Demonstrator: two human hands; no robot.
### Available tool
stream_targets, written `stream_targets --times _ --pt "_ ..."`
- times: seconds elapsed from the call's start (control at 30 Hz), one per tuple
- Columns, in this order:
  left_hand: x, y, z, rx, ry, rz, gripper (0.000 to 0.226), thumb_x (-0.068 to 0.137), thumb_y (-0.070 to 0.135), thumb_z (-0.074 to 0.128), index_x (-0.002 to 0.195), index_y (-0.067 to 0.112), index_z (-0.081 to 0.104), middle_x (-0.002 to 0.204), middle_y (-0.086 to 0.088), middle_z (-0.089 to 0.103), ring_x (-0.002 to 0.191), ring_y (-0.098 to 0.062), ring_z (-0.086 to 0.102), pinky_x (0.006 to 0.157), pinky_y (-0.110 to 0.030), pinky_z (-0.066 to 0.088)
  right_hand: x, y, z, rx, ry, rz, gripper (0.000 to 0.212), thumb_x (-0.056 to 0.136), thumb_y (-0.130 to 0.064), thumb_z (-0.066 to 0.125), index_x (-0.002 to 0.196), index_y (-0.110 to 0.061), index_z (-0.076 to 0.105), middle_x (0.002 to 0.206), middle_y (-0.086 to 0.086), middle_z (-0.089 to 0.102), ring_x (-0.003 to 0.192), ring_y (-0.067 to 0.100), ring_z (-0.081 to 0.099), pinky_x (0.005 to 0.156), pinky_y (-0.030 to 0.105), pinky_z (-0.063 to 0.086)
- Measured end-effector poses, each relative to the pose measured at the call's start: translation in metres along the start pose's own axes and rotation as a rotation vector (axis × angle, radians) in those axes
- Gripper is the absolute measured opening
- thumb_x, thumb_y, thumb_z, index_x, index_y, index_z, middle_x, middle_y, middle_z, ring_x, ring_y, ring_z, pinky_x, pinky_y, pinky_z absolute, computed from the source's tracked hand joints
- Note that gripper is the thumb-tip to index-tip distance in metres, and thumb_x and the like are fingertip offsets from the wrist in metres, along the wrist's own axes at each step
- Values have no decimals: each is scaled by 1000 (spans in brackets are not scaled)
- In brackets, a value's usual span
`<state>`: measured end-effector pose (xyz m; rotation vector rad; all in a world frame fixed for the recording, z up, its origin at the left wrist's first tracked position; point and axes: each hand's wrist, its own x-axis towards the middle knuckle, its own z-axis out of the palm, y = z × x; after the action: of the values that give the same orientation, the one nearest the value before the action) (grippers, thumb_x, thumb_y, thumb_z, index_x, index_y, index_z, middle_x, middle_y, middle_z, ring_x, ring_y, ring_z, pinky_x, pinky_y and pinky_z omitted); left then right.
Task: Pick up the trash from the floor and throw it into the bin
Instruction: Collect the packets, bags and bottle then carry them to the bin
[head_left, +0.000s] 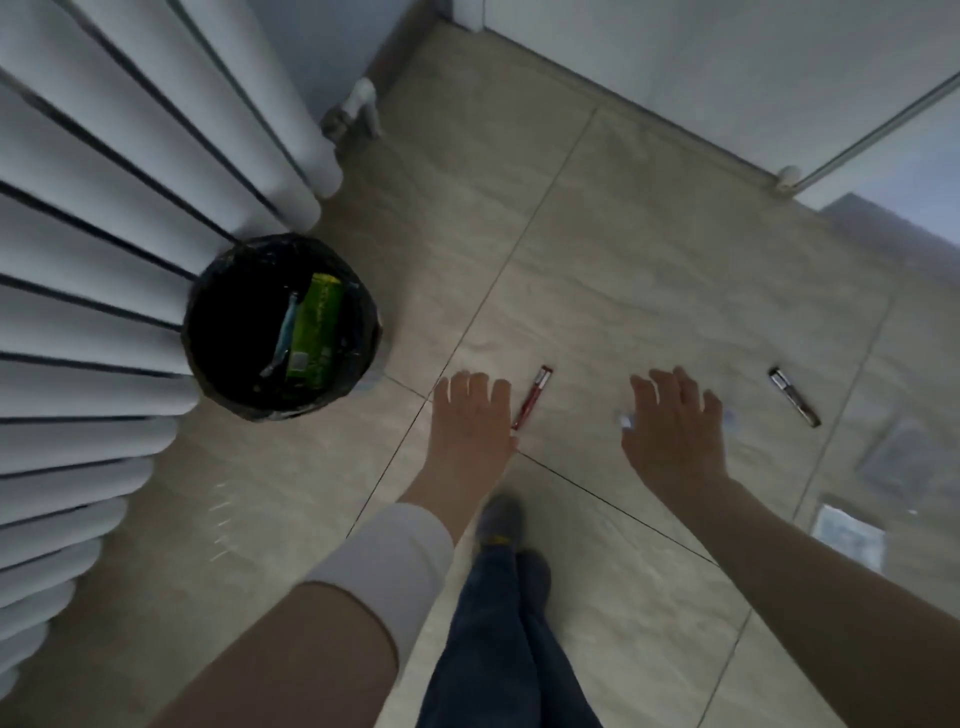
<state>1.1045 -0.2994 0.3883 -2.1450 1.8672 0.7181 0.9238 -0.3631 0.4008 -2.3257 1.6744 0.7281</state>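
Observation:
A black-lined bin (208, 332) stands on the tile floor at the left, holding a green packet (314, 332) and a thin blue-grey wrapper. A red stick wrapper (532, 402) lies on the floor just right of my left hand (470, 421), which hovers flat with fingers apart and empty. My right hand (672, 423) is also spread and empty; a small white scrap (626, 420) peeks out at its left edge and another at its right edge. A dark brown stick wrapper (795, 397) lies further right.
A white column radiator (104, 218) fills the left side, right behind the bin. A white door and frame (727, 78) run along the back. A metal floor drain (906, 460) and a pale paper (849, 532) are at the right. My legs and feet (501, 525) are below.

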Motion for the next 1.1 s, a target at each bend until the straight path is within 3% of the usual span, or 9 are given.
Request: stream_targets --times 0.1,0.2,0.33,0.47,0.67,0.77,0.9,1.1 --pt "29 24 33 64 -22 120 61 88 38 48 139 14 26 145 -9 34 137 -29 24 115 -43 15 11 21 34 33 113 55 44 72 -14 74 112 -1 61 119 21 63 119 38 54 92 54 44" --pt "59 37 75 27 -70 105 63 86 38 51 140 16 28 141 -7 40 133 -26 32 111 -39 21 26 34 82 109 -62 127 53 88 -23 55 136 -11 38 145 14 38 139 30 27 109 52 25" --pt "79 54 136 -202 -189 -131 52 81 41 59 125 17 46 121 -7 58 113 -27 52 92 -37 41 26 45 146 122 -135 123 61 90 -31 48 142 -14 24 151 9 27 143 28 15 114 49 19" --pt "116 64 211 -409 -302 -401 54 82 41 58 127 15 45 126 -11 55 118 -30 50 93 -40 42 36 62 212 209 -147 149 64 82 -32 64 138 -9 40 146 15 40 139 33 28 110 52 29" --pt "240 64 297 -566 -84 -622 55 83 34 60 129 9 43 132 -20 48 123 -38 45 99 -44 39 81 93 326 221 -179 121 71 84 -47 56 142 -13 33 152 11 30 143 31 19 112 51 22" --pt "275 60 327 -513 -41 -647 54 83 30 61 127 5 41 133 -23 43 125 -40 41 100 -48 38 95 106 366 254 -133 140 69 77 -41 69 133 -6 47 143 17 44 137 36 33 106 55 31" --pt "273 58 358 -438 -94 -630 45 83 23 61 120 1 47 126 -26 52 119 -41 48 98 -47 41 101 120 398 293 -191 191 72 81 -47 60 139 -12 37 150 11 34 142 30 22 111 51 23" --pt "256 75 360 -488 -114 -573 28 86 14 54 111 1 54 114 -25 62 105 -39 57 86 -39 44 83 147 409 363 -179 326 75 77 -50 65 137 -12 41 143 12 43 136 31 34 105 52 31"
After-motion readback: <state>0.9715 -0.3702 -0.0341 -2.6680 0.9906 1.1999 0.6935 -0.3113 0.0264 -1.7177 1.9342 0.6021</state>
